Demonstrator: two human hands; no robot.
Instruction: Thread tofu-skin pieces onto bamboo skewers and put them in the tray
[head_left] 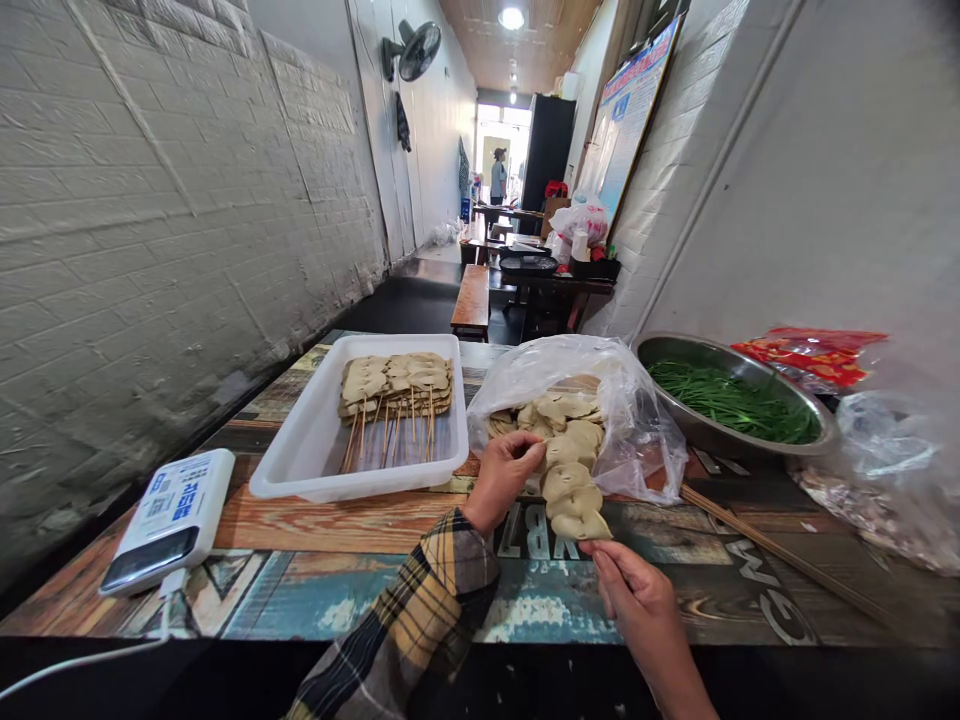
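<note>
In front of me hangs a threaded strip of thin, pale beige food slices (574, 487), folded and overlapping. My right hand (637, 590) pinches its near end; the stick inside is mostly hidden. My left hand (506, 475) is closed in a pinch at the edge of a slice near the strip's far end. Behind the strip, a clear plastic bag (637, 420) lies with its mouth towards me, holding more loose slices (559, 405). To the left, a white plastic tray (285, 455) contains a stack of finished skewers (397, 385), their sticks pointing towards me.
Thin bamboo sticks (780, 555) lie at the right. Behind them stand a steel bowl (825, 430) of green chives, a red packet (814, 355) and clear bags (885, 450). A white power bank (176, 515) with a cable sits at the left. A person (499, 175) stands far back.
</note>
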